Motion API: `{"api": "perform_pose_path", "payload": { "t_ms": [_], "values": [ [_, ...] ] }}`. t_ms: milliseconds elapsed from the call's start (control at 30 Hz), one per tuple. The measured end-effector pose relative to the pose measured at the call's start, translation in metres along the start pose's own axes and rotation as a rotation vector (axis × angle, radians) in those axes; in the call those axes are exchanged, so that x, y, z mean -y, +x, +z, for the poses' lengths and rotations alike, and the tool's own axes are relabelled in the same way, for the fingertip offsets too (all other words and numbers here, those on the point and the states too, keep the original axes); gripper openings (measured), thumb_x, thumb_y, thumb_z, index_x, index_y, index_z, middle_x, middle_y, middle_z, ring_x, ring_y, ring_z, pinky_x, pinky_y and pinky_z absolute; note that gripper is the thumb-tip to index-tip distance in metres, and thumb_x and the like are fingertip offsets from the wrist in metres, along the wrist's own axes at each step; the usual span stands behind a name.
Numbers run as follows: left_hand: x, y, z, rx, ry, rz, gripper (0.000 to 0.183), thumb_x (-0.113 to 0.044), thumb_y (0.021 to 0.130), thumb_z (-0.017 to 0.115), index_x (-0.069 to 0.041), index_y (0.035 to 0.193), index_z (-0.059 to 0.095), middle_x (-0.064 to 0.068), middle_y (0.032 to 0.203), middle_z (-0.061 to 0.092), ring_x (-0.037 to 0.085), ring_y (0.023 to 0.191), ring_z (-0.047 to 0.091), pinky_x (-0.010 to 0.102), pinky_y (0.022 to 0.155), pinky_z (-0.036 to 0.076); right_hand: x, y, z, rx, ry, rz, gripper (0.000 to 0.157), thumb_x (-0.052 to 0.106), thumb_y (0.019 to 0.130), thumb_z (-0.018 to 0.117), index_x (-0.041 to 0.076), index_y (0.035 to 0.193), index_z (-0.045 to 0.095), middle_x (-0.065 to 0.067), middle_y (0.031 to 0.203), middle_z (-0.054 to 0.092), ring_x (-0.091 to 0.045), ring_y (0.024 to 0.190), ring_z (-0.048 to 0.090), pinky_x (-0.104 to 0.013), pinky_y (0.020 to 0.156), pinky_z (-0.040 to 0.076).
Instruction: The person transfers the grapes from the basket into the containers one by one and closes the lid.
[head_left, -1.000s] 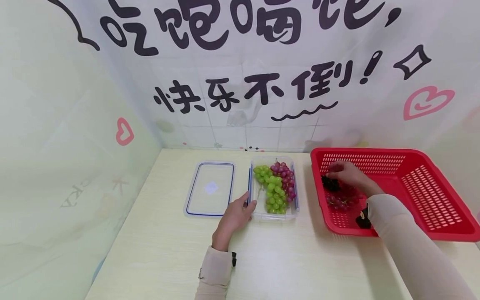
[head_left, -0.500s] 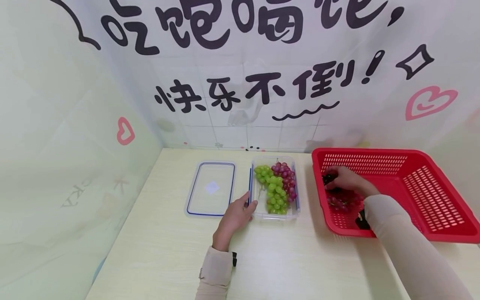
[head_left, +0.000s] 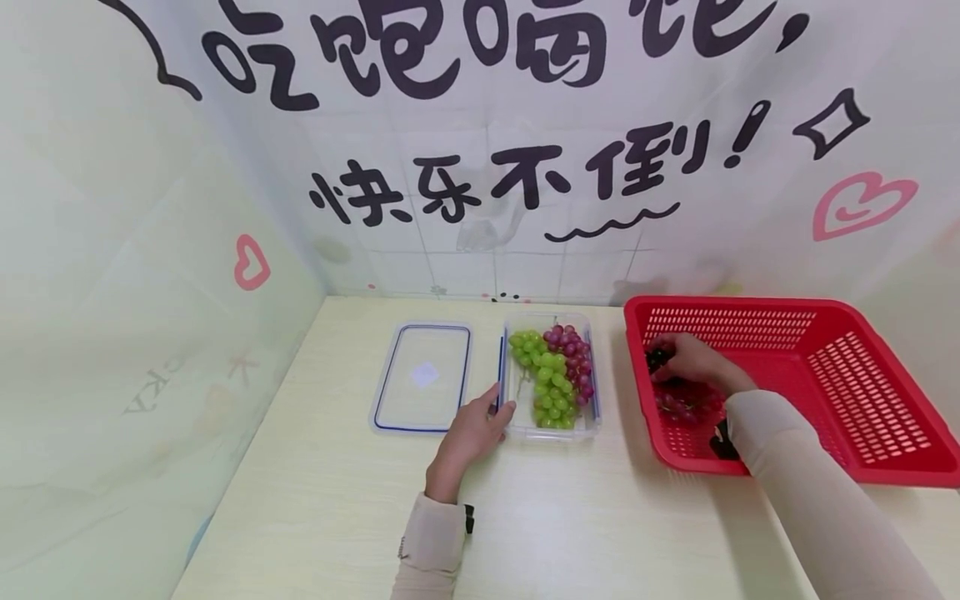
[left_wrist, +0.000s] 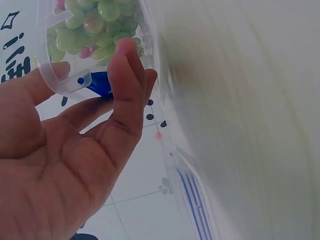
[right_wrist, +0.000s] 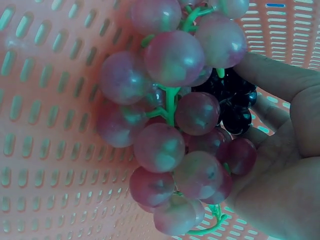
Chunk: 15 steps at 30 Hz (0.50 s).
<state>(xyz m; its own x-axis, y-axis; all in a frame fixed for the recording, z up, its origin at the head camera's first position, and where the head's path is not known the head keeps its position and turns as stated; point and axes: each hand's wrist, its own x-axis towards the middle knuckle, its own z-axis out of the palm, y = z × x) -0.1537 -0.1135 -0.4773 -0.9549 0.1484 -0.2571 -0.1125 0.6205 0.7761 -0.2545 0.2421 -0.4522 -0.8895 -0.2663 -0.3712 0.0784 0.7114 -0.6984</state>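
My left hand (head_left: 471,429) holds the left side of a clear plastic food container (head_left: 553,434), its thumb and fingers about the wall near a blue latch strip (left_wrist: 101,83). Inside the container lie green grapes (head_left: 553,390) and, along the right, a bunch of red grapes (head_left: 572,354). Over in the red basket (head_left: 647,425), my right hand (head_left: 696,360) grips a bunch of black grapes (right_wrist: 236,117), partly covered by the fingers. Another bunch of red grapes (right_wrist: 160,147) lies in the basket beside that hand, nearer the right wrist camera.
A clear lid (head_left: 420,408) with a blue seal lies flat on the table (head_left: 337,500), left of the container. The basket's slotted walls rise around the right hand. A printed wall sheet (head_left: 450,271) stands behind the table.
My right hand has lowered and shifted slightly within the basket, and its fingers have closed around the black grapes. The left hand stays on the container.
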Motion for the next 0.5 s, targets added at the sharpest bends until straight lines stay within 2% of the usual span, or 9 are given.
{"api": "perform_pose_path", "payload": {
  "t_ms": [500],
  "values": [
    [0.0005,0.0003,0.0005,-0.001,0.008,-0.013,0.064,-0.043,0.103,0.048,-0.007,0.155,0.033,0.003,0.076,0.061,0.015,0.066,0.057,0.033,0.07,0.043,-0.0003,-0.0032,-0.004,-0.056,-0.001,-0.011,0.056,0.015,0.091,0.071,0.002,0.141,0.051,-0.024,0.128,0.055,-0.035,0.105,0.057,-0.044,0.087,0.055]
  ]
}}
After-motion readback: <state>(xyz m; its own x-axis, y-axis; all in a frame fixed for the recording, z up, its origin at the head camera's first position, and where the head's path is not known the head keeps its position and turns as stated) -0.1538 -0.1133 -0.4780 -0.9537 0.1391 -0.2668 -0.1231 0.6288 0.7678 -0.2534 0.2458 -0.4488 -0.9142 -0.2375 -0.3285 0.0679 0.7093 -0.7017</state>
